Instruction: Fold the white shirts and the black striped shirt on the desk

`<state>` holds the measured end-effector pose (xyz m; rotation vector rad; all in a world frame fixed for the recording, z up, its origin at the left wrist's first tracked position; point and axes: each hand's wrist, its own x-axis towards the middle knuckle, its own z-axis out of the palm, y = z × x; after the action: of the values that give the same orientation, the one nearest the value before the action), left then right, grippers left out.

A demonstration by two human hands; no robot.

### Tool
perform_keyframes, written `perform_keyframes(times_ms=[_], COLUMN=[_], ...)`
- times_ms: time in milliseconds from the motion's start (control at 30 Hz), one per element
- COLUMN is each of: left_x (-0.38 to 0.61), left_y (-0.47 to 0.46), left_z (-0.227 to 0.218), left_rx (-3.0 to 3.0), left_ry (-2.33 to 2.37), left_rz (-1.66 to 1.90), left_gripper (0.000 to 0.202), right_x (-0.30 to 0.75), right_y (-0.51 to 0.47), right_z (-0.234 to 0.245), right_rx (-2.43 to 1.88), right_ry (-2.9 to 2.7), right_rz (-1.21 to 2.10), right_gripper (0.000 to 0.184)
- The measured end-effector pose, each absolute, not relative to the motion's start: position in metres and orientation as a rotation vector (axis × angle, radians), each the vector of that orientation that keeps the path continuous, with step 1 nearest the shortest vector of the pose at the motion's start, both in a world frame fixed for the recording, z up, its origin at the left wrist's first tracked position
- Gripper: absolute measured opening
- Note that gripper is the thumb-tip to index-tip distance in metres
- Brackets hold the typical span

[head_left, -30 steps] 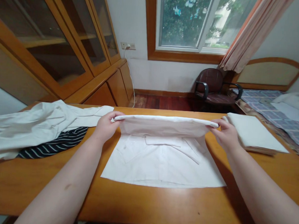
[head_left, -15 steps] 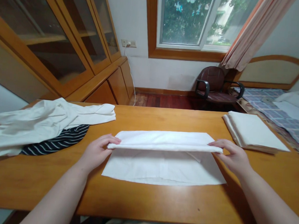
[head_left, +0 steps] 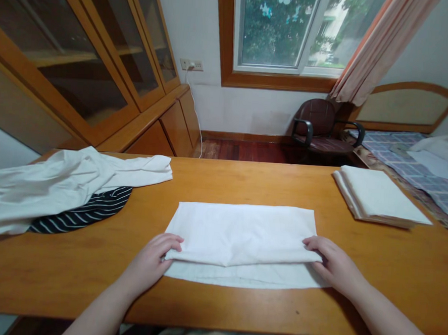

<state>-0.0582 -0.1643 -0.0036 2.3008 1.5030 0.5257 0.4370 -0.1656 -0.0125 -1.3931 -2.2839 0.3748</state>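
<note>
Left hand [head_left: 155,258] and right hand [head_left: 334,265] each grasp one end of the folded-over edge of a white garment [head_left: 242,234], fingers on top. It lies midway along the bench [head_left: 253,184], the fold parallel to the near edge, with a strip of the under layer showing on that side. Towards the left edge, a rumpled white cloth [head_left: 75,178] partly covers a black striped cloth [head_left: 88,212]; a folded pale stack [head_left: 381,195] sits by the far right corner.

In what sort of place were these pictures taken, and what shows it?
Probably a bedroom in a home: a bed with a headboard is at the right, a pink curtain hangs by the window, and a glass-doored cabinet stands left.
</note>
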Motion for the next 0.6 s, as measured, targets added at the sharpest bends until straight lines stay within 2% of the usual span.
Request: perform_keyframes(times_ms=[133,200,433,600], left_x=[-0.053,-0.049,-0.018,0.011], left_y=[-0.162,-0.155,-0.098,-0.060], left_z=[-0.010,-0.008,0.011,0.019], left_rx=[2.316,2.295,2.243,2.225], left_ry=[1.557,1.573,1.634,1.781], left_rz=[0.382,0.319,0.170,0.021], left_gripper=[0.055,0.063,0.056,0.046], right_x=[0.431,0.430,0.419,0.411], right_y=[-0.165,-0.158,-0.102,-0.068], right_z=[-0.017,-0.014,-0.002,-0.007], right_rx=[-1.430,-1.475,-1.980,-2.086], right_ry=[-2.421,-2.476,-2.414,-2.267], right_rz=[0.220,0.182,0.138,0.242], right_gripper=[0.041,0.050,0.055,0.054])
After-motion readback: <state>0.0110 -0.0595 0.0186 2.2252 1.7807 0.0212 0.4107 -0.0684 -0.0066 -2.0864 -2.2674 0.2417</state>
